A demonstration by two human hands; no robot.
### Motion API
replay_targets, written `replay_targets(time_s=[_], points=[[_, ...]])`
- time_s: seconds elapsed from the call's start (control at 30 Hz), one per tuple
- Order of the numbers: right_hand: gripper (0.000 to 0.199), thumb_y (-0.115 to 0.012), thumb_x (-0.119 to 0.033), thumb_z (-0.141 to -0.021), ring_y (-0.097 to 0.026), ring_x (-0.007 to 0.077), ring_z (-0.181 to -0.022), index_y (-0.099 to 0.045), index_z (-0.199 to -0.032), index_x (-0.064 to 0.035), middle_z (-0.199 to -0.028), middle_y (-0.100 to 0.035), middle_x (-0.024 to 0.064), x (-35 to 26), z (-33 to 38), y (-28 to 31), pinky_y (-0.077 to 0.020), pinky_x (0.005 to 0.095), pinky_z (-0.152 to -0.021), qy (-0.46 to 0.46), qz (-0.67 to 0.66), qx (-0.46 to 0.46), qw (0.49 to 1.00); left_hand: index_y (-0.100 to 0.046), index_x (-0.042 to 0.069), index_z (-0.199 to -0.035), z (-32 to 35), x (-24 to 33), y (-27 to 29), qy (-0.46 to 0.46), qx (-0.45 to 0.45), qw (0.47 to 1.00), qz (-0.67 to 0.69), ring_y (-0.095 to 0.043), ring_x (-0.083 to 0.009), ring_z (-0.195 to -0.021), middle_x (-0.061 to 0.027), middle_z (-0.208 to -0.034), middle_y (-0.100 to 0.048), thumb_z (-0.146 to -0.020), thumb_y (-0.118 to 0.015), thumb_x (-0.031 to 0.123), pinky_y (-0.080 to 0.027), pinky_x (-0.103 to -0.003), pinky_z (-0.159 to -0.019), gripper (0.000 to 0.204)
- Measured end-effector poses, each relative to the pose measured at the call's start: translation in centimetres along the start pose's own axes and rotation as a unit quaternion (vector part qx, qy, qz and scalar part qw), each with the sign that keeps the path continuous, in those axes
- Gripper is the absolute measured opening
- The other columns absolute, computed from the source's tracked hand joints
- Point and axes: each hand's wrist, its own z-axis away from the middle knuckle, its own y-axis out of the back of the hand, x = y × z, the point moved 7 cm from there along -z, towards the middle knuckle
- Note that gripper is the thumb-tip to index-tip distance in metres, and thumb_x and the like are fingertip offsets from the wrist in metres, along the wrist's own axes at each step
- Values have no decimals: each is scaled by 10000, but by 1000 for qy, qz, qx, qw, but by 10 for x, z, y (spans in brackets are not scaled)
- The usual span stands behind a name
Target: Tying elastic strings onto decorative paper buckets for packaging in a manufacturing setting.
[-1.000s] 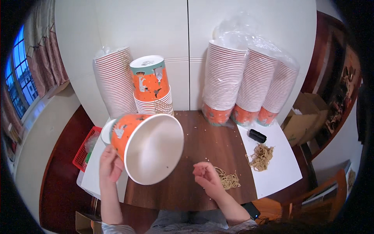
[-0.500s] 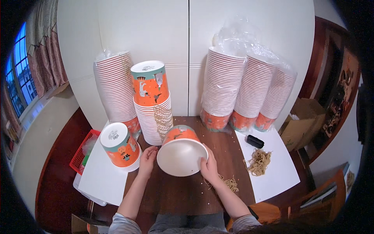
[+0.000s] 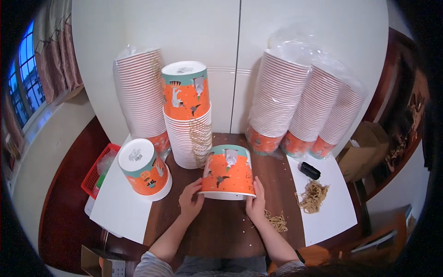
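Note:
An orange paper bucket (image 3: 228,171) with a teal band and grey printed figures is held over the middle of the table, its white rim tilted down and toward me. At the left of that rim, my left hand (image 3: 190,201) pinches the edge. My right hand (image 3: 256,199) is closed on the opposite side, fingers along the wall. Just behind stands a tall stack of upside-down buckets (image 3: 187,138), tan string hanging down its right side. A shorter upside-down stack (image 3: 146,171) sits to the left.
Plastic-wrapped bucket stacks stand at the back left (image 3: 140,92) and back right (image 3: 279,97). On the right lie a black oblong object (image 3: 309,170) and a tan string heap (image 3: 314,196); more string (image 3: 277,222) lies by my right forearm. A red basket (image 3: 94,173) is beyond the left edge.
The bucket has turned from its open mouth facing me to rim-down, showing its printed side. My left hand has come onto the rim; the view has shifted slightly.

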Motion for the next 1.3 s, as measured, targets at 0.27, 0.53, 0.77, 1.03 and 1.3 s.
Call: replay_targets(time_s=[0.27, 0.53, 0.77, 1.03, 1.3], points=[[482, -455, -4, -803, -380, 364, -1167, -323, -1266, -29, -1301, -332, 211, 2, 4, -4, -330, 384, -956, 13, -1, -17, 1000, -536, 2, -958, 1, 17, 7, -54, 4, 998, -34, -584, -286, -902, -169, -997, -582, -679, -581, -23, -475, -321, -762, 284], [461, -480, -78, -831, -439, 321, -1126, -331, -1260, 0, -1240, -423, 199, -8, 2, -1, -343, 367, -943, -3, -27, -54, 998, -570, 4, -918, -4, 14, 9, 40, -8, 995, -87, -571, -284, -728, -145, -848, -575, -742, -565, 36, -461, -334, -626, 178], [383, -475, -66, -846, -567, 127, -806, -404, -1217, -2, -1111, -551, 124, 11, -8, 9, -447, 244, -720, -133, -173, -51, 975, -479, 14, -821, 0, -14, 12, 121, -3, 982, -146, -513, -267, -616, -126, -730, -488, -749, -568, 80, -423, -331, -559, 133], [91, -581, -88, -775, -580, 180, -718, -619, -844, -44, -782, -589, 77, 26, -22, 38, -451, 275, -629, -153, -41, -181, 971, -443, -7, -832, 6, -34, 5, 161, -50, 972, -165, -502, -300, -653, -151, -727, -476, -712, -556, 56, -402, -363, -601, 177], [118, -612, -118, -694, -525, 250, -862, -631, -810, -113, -807, -557, 71, 22, 8, 0, -422, 356, -771, 3, 80, -420, 904, -430, -12, -905, 10, -36, 0, 187, -57, 969, -151, -510, -310, -708, -158, -787, -465, -711, -549, 67, -419, -360, -650, 241]])
